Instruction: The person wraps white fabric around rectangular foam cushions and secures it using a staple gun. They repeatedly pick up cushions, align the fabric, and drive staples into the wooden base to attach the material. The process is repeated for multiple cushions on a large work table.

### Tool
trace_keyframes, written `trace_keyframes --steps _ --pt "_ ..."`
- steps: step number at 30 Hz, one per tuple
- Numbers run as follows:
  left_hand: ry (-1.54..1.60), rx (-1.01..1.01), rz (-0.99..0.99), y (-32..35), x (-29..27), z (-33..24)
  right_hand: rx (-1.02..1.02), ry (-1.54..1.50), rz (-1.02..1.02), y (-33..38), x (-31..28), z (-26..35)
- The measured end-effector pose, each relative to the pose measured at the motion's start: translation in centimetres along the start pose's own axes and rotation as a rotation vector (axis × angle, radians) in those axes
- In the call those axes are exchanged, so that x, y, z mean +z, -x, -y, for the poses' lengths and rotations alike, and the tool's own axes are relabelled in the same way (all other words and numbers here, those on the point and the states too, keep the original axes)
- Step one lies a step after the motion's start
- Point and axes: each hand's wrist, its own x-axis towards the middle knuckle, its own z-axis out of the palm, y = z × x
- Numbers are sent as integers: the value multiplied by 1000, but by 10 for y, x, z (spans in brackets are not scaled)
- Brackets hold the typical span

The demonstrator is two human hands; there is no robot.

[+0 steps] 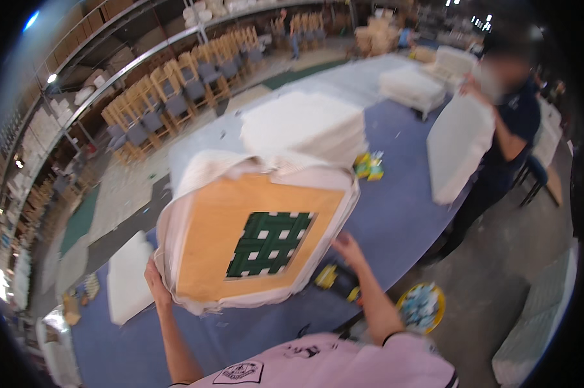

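Two bare hands hold up a square chair seat (256, 236), tilted so its underside faces the camera above a blue-covered worktable (395, 213). That underside shows a plywood frame with a square opening in the middle, crossed by woven green webbing (269, 244), and loose white fabric (208, 165) wraps over the edges all around. The left hand (155, 279) grips the seat's lower left corner, its fingers curled around the fabric-covered edge. The right hand (347, 248) is at the lower right edge, fingers spread against it; whether they close around the edge cannot be told. Behind the seat a stack of white foam cushions (305, 123) rests on the table, with a small yellow and green object (368, 166) just beside it. A yellow and black tool (336, 280) lies on the table just beside the right forearm. Further right another person (508, 129) in a dark shirt stands holding a white cushion (456, 149) upright. A yellow bowl (422, 307) of small items sits on the floor near the table's edge. Rows of wooden chairs (175, 90) stand along the left background.
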Motion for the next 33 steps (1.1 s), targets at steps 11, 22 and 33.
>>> trace_keyframes --steps 11,22,33 --pt "364 -59 -456 82 -12 -39 -279 -226 203 -10 113 130" --pt "-684 -506 1244 195 127 154 -1244 843 180 60 97 324" --pt "-476 556 898 -41 216 -231 -1245 613 83 124 197 290"
